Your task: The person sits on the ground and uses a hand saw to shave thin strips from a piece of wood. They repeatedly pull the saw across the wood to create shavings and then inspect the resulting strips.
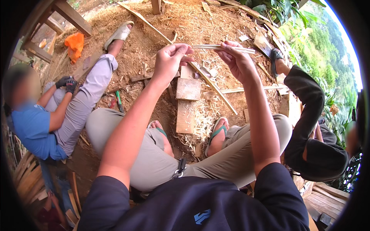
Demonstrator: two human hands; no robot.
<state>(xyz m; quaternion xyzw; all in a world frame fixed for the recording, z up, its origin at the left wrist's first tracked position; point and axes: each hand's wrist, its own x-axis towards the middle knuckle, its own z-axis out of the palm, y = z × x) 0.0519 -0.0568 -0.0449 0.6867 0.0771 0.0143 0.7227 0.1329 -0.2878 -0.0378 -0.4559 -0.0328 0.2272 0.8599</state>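
head fisheye | faces down, forward | left grip [169, 61], right grip [238, 63] near

Slim, pale sticks [207, 46], seemingly two laid together, are stretching straight between the person's hands [169, 61], dipping just slightly toward the right. Their left end is meeting one grip; their right end is poking out well beyond the other.

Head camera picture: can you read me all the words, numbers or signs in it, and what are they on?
There are no words or numbers I can read.
Dark shirt: a blue angular mark, but no clear letters.
Blue shirt on the person at the left: any print is too small and blurred.
Thin pale wood in the hands: no writing visible.
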